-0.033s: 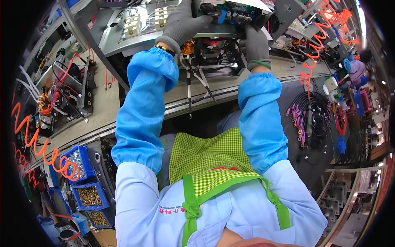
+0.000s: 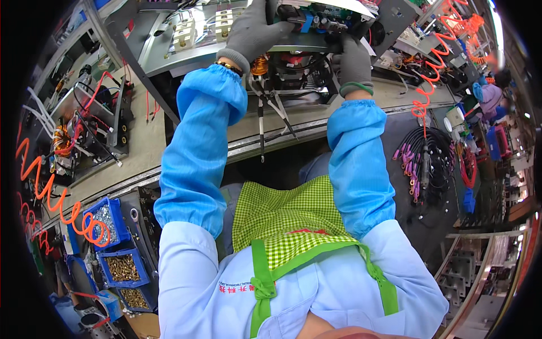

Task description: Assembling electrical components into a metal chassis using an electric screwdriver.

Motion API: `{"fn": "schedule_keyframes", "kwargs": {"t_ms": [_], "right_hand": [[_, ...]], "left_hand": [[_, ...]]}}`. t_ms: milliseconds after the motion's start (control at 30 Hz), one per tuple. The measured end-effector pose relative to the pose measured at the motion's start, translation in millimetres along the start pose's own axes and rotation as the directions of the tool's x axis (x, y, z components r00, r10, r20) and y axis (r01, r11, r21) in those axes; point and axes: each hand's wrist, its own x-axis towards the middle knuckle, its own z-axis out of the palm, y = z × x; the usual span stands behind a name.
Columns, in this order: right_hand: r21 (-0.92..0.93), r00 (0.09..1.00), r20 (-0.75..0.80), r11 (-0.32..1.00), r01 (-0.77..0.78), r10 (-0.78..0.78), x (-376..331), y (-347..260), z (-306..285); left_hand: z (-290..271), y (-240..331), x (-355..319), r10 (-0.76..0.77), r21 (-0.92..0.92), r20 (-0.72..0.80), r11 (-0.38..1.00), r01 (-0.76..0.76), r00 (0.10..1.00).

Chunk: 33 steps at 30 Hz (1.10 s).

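Note:
My left hand (image 2: 252, 35), in a grey glove, is at the left end of a circuit board (image 2: 330, 21) with blue and black parts. Its thumb points right along the board's near edge, and the fingers curl up out of sight. At the board's right end is my right hand (image 2: 354, 63), also gloved, with bent fingertips lost among dark parts and cables. The board sits above an open grey metal chassis (image 2: 220, 55). Below it are a copper-wound coil (image 2: 259, 65) and black-and-white cables (image 2: 262, 121) hanging over the bench edge.
Cream terminal blocks (image 2: 184, 35) sit left of my left hand. Another opened unit (image 2: 84, 121) stands on the left bench. Blue bins of brass fasteners (image 2: 123, 268) and silver ones (image 2: 103, 217) are lower left. Orange coiled hoses (image 2: 432, 73) and a black cable bundle (image 2: 426, 155) hang at right.

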Motion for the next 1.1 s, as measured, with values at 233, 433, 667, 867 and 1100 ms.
{"fn": "schedule_keyframes", "kwargs": {"t_ms": [233, 433, 667, 867, 1100], "right_hand": [[-0.371, 0.805, -0.168, 0.793, 0.484, -0.57, 4, 35, 0], [-0.19, 0.919, 0.072, 0.9, 0.393, -0.386, -13, 5, -11], [-0.659, 0.763, 0.147, 0.513, 0.55, -0.63, 2, -2, -25], [-0.052, 0.973, 0.115, 0.977, 0.206, -0.199, -3, -7, -13], [-0.28, 0.777, 0.28, 0.726, 0.628, -0.564, 6, 4, -22]], "left_hand": [[5, -14, 4, 0.065, -0.025, -0.03, 0.998, -0.065, 0.997], [1, -10, 2, -0.031, 0.055, -0.023, 0.998, 0.033, 0.999], [3, 1, -1, -0.03, -0.003, -0.019, 1.0, 0.03, 0.999], [31, 12, -21, 0.7, 0.476, -0.419, 0.712, -0.516, 0.579], [84, 63, -8, 0.307, 0.22, -0.052, 0.932, -0.289, 0.95]]}}
